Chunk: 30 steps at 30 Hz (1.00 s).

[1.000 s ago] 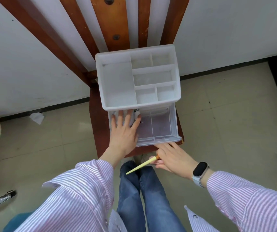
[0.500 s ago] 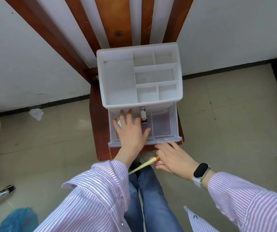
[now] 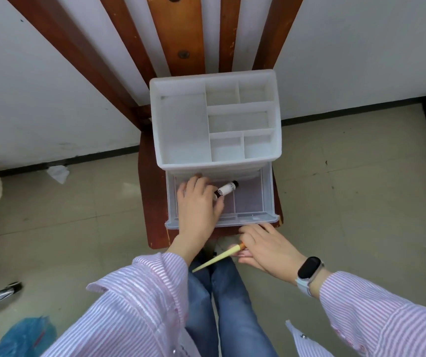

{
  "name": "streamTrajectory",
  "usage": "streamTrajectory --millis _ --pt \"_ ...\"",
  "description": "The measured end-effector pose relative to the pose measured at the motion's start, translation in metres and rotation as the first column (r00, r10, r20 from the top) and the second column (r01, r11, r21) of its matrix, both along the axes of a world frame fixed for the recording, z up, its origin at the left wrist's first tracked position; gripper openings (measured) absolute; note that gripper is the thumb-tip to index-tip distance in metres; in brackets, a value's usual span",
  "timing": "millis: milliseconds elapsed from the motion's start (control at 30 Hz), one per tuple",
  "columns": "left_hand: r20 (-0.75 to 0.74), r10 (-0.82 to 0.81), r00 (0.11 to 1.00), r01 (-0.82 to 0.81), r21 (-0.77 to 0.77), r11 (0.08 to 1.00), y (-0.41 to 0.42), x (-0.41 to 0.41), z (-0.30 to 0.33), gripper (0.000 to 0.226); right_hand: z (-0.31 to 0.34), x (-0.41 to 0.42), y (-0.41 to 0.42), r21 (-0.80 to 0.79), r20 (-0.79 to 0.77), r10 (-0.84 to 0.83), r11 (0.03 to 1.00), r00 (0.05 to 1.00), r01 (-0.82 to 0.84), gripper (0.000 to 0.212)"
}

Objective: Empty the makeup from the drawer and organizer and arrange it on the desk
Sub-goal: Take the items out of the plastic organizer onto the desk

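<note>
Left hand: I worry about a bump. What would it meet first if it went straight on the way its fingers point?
Likely the organizer front above the drawer; depth is unclear.

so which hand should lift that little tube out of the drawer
Left. The left hand is already inside the drawer with its fingers on the small tube. The right hand is outside, below the drawer front, holding a yellow brush handle.
</note>
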<state>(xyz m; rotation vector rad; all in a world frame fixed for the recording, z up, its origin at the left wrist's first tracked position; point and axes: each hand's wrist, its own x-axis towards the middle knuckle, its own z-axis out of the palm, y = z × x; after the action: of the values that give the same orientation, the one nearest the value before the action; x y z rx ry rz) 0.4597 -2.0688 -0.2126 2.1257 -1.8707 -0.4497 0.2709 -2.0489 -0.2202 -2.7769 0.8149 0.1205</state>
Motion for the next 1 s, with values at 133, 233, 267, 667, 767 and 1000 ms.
streamTrajectory --millis 133,233,267,667,767,1000 --pt "-0.477 0.289 0.830 -0.258 0.131 0.957 0.017 0.012 0.030 0.010 0.000 0.000 0.000 0.014 -0.002 -0.009 1.000 1.000 0.009 0.040" --pt "-0.653 0.532 0.539 -0.485 0.276 0.830 0.017 0.017 0.044 0.013 -0.001 0.000 0.000 0.024 0.002 -0.016 1.000 1.000 0.016 0.042" --pt "-0.689 0.559 0.462 -0.513 0.306 0.802 0.015 0.019 0.046 0.013 -0.001 0.000 0.000 0.027 0.000 -0.013 1.000 1.000 0.013 0.043" --pt "0.078 -0.110 0.991 0.090 0.229 0.969 0.005 0.025 0.025 0.034 0.001 0.001 -0.002 0.045 -0.012 -0.002 0.999 1.000 0.002 0.038" --pt "0.216 -0.281 0.935 0.228 0.241 0.943 -0.005 0.017 0.016 0.052 -0.001 0.001 0.000 0.030 -0.015 -0.010 1.000 1.000 0.010 0.038" --pt "0.360 -0.448 0.818 0.325 0.354 0.877 -0.039 -0.019 0.010 0.036 -0.002 0.002 0.001 0.044 0.000 -0.025 0.999 1.000 0.025 0.042"
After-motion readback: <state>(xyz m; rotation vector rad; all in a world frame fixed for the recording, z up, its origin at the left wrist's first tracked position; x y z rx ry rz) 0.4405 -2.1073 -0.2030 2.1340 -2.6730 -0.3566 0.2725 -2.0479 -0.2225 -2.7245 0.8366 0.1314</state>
